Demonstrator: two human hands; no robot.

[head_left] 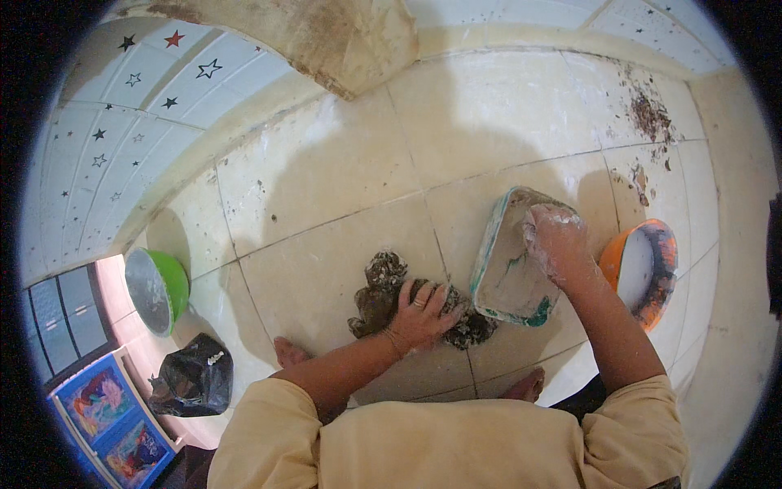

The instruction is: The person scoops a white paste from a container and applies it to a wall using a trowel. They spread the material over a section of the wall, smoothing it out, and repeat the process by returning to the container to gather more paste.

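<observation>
My left hand (419, 318), a ring on one finger, lies over a dark, wet-looking lump of clay or mud (375, 306) on the tiles, fingers spread and curved across it. Crumbly whitish patches cover parts of the lump at both ends. To the right stands a rectangular tray (513, 261) with a green-stained rim and a greyish-brown coating inside. Over its far right part my right hand (554, 240) is closed, its knuckles dusted with white. What its fingers hold, if anything, is hidden.
An orange-rimmed bowl (639, 273) with whitish contents stands right of the tray. At left are a green bowl (163, 289) and a black plastic bag (195, 379). Brown debris (652, 118) lies at the far right. A stained cloth or board (326, 41) juts in at the top.
</observation>
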